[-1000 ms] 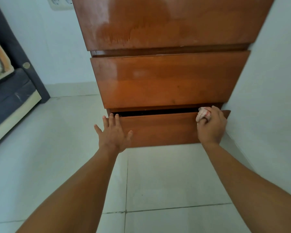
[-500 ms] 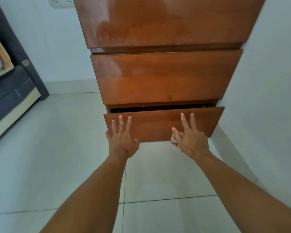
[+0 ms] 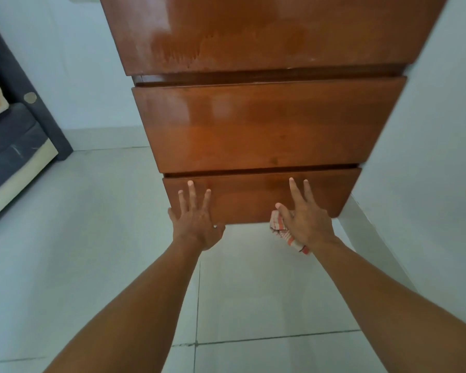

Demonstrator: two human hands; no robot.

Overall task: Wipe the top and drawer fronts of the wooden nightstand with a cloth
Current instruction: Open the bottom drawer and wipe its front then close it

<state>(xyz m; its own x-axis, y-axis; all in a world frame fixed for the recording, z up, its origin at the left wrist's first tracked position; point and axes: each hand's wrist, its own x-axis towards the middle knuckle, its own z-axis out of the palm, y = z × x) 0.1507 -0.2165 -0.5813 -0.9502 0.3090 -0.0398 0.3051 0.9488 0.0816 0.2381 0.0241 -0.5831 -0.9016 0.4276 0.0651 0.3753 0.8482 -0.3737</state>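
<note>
Both hands lay flat against the bottom drawer front (image 3: 253,195) of the wooden nightstand (image 3: 267,125). Left hand (image 3: 195,220): fingers (image 3: 191,191) spread wide, holding nothing. Right hand (image 3: 306,222): fingers (image 3: 293,189) extended, with the striped cloth (image 3: 280,227) pinned under the palm, hanging below the thumb. White tiled floor (image 3: 92,238) lay beneath the fingers.

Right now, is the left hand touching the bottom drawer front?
Touching. In the head view, the left hand lies flat on the bottom drawer front, its fingers spread against the wood, no gap showing.
</note>
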